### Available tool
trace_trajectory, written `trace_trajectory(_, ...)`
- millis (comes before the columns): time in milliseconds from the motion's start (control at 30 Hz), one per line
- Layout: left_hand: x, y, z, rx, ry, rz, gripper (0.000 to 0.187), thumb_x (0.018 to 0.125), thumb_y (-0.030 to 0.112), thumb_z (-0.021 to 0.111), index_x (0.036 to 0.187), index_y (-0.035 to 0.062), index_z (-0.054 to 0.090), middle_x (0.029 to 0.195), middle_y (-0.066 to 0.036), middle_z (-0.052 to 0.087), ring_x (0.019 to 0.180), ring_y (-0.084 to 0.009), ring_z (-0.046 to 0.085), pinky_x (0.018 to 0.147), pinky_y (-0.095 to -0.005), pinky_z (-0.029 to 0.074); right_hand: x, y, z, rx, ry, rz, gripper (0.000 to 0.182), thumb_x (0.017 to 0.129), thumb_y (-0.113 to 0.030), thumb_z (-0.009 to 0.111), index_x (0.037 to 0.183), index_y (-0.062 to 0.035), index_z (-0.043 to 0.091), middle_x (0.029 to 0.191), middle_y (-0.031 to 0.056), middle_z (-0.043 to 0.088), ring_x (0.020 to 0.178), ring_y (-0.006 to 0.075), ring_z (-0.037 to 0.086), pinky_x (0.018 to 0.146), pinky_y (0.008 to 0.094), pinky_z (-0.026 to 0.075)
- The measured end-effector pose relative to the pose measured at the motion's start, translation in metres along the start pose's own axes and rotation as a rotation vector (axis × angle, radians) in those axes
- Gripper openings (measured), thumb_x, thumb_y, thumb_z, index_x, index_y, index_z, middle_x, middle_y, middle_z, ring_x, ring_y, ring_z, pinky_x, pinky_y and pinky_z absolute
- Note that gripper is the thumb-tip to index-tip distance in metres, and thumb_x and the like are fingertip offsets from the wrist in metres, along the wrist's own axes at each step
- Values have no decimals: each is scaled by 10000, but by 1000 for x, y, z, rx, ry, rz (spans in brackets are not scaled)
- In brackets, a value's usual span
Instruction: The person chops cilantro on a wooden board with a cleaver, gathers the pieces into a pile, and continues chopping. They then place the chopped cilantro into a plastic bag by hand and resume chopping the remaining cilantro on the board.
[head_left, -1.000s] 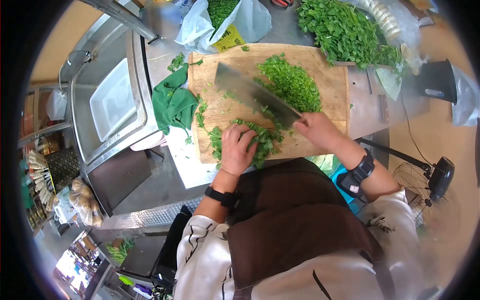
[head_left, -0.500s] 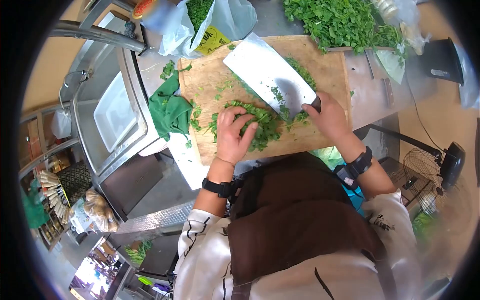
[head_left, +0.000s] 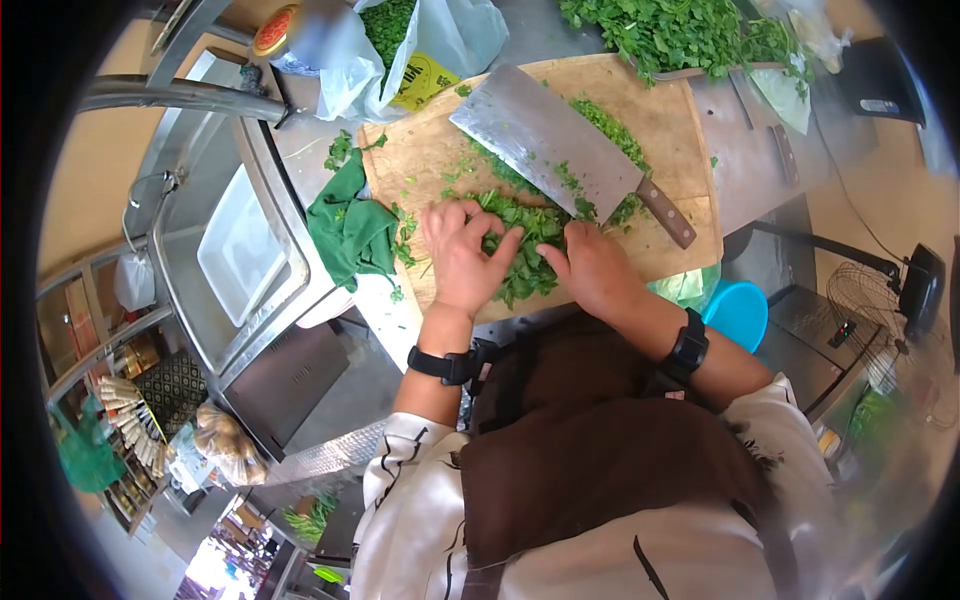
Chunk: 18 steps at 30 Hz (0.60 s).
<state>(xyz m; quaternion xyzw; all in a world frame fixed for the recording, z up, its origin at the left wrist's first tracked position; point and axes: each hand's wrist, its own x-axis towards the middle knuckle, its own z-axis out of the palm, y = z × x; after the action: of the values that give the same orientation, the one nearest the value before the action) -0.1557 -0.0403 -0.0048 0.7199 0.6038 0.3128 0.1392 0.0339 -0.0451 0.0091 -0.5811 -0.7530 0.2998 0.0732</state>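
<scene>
A pile of partly chopped leafy green herbs point(head_left: 527, 265) lies near the front of the wooden cutting board point(head_left: 670, 110). My left hand point(head_left: 465, 255) is closed over the pile's left side, fingertips curled into the leaves and thumb on the near side. At the pile's right edge is my right hand point(head_left: 603, 272), thumb stretched toward the leaves and apart from the forefinger; its other fingers are partly hidden. The cleaver point(head_left: 545, 135) lies flat across the board just beyond both hands, its wooden handle to the right and free of my grip. Herb bits stick to its blade.
A green cloth point(head_left: 350, 230) lies at the board's left edge, beside the sink point(head_left: 215, 310). Behind the board stand a plastic bag point(head_left: 455, 45) of chopped greens and a heap of leafy herbs point(head_left: 665, 40). Another knife point(head_left: 785, 155) lies right; a blue bucket point(head_left: 738, 315) is below.
My right hand has let go of the cleaver's handle and moved left and nearer to the herb pile. The cleaver now rests on the board. My left hand stays at the herbs.
</scene>
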Motion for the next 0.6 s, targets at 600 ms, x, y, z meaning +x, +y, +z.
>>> trace_trajectory(600, -18, -20, 11, -522, 8, -184, 205, 742, 28, 784, 735, 42, 580, 887, -79, 517, 861, -226, 524, 769, -309, 443, 24, -35, 70, 604, 137, 268, 170, 848, -97, 559, 953, 34, 535, 916, 263, 590, 863, 449, 580, 764, 507, 457)
